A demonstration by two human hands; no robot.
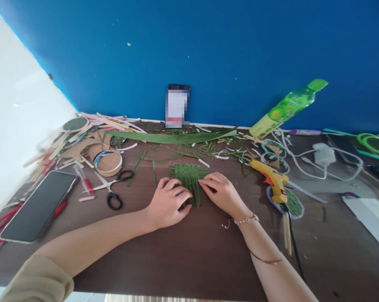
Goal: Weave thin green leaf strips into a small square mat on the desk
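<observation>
A small woven mat of green leaf strips (pixel 186 172) lies flat on the dark table, with loose strip ends running toward me. My left hand (pixel 170 201) rests on its left and near side, fingers curled over the strips. At the mat's right edge, my right hand (pixel 220 191) has thumb and fingertips pinched together on a green leaf strip. Behind the mat stretches a long green leaf (pixel 179 137), among many thin cut strips. Just left of my left hand are scissors (pixel 111 188) with black handles, blades apart.
A phone (pixel 176 107) leans on the blue wall; another phone (pixel 40 205) lies at left, near a tape roll (pixel 108 162). At right are a yellow glue gun (pixel 271 178) with its cord, a tilted green bottle (pixel 286 110) and a white charger (pixel 324 155).
</observation>
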